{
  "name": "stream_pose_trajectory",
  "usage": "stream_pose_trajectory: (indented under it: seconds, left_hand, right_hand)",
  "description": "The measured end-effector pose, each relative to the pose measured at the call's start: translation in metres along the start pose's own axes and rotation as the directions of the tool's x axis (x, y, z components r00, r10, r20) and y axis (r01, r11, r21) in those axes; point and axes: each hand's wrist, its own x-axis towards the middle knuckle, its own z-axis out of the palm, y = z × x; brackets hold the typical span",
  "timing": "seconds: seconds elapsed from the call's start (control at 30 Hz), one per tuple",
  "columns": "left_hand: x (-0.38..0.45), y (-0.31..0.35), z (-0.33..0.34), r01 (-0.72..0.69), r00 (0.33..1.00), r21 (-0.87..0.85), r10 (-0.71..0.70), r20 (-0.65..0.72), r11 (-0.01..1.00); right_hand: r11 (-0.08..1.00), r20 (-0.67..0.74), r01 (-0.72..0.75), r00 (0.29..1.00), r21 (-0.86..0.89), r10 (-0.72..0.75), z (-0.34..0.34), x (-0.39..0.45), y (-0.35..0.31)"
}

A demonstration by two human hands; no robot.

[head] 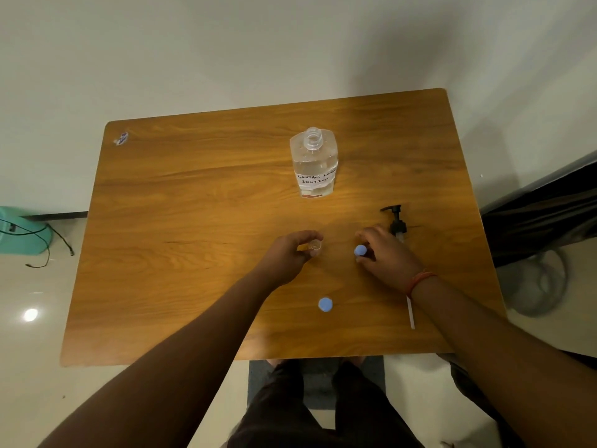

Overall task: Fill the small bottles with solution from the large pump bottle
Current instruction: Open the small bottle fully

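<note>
A wooden desk [193, 221] stands against a pale wall on glossy floor. Left hand [290, 253] pinches an open vial [315, 247]; right hand [386, 253] pinches a capped vial [360, 251]. The uncapped big bottle [314, 163] stands behind them.

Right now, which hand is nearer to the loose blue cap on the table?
Left, narrowly. The left hand holds the open small bottle beyond the loose blue cap; the right hand sits farther right.
</note>
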Motion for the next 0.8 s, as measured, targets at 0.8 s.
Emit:
stream_pose_trajectory:
  seconds: [0.8]
  left_hand:
    - [-0.031, -0.015, -0.017, -0.062, 0.978, -0.085, 0.043, -0.206, 0.994]
  right_hand:
    - [0.765, 0.095, 0.636, 0.772, -0.099, -0.629, 0.024, -0.041, -0.059]
